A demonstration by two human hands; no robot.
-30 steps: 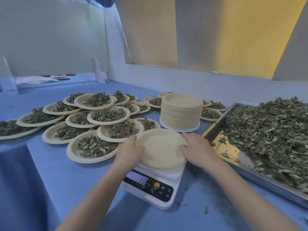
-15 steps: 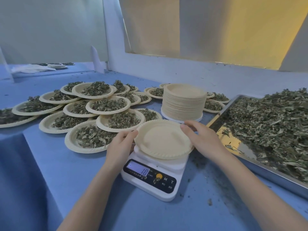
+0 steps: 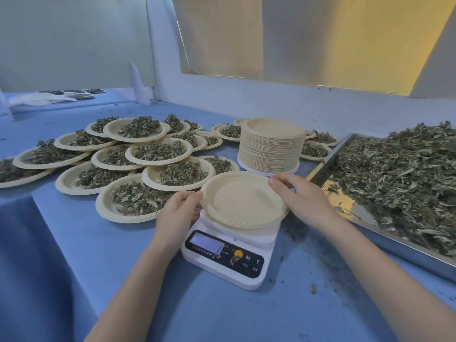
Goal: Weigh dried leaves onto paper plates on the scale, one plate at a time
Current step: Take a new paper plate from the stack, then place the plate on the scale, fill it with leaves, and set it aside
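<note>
Around the scale [image 3: 228, 253], open blue table [image 3: 74, 243] lay on the near and near-left sides. Filled plates [image 3: 138, 169] crowded its far-left side, the closest almost touching it. Directly behind the scale rose the stack of empty plates [image 3: 270, 146], blocking that approach. To its right ran the leaf-heaped metal tray [image 3: 394, 245], leaving only a narrow, crumb-strewn strip between.

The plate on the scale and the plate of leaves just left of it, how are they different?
The plate on the scale is bare; the leaf plate holds a heap of dried leaves. The first sits on the scale, with the left hand and right hand at its rim; the second lies untouched on the blue table, partly under another filled plate. Both are round, beige, crimp-edged paper plates.
</note>
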